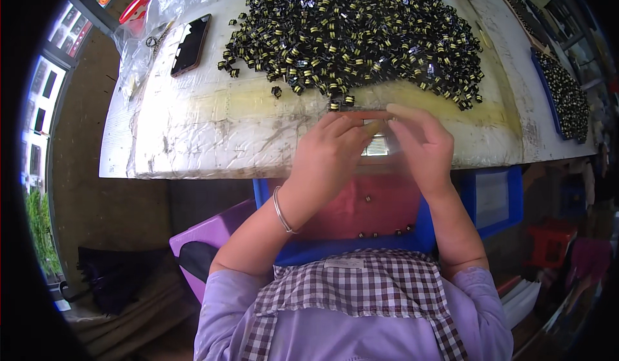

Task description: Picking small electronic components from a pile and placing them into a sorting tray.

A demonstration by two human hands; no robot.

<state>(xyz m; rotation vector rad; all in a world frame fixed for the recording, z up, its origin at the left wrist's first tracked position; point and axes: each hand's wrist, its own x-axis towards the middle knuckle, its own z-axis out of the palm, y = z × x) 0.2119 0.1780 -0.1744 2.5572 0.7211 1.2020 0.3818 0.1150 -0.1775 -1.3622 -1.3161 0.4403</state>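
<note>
At the table's near edge, my left hand point(330, 151) is closed, its fingers curled and the tips drawn together. My right hand point(425, 145), slightly blurred, bends thumb and forefinger toward the left fingertips in a pinch. Whatever the fingertips hold is hidden or too small to name. Under and between the hands lies a flat thing with a reddish-brown edge point(362, 114) and a bright reflecting patch point(376, 146). Just beyond my left fingers are a few small black parts with yellow bands point(334, 103), beside a large pile of the same parts point(361, 39).
A phone point(191, 45) and clear plastic bags point(174, 0) lie on the table point(187, 135) at left. On the right stands a blue tray point(560, 97) of small parts. Below the edge, a blue bin with a red bottom point(342, 213) holds several parts, near a purple container point(206, 229).
</note>
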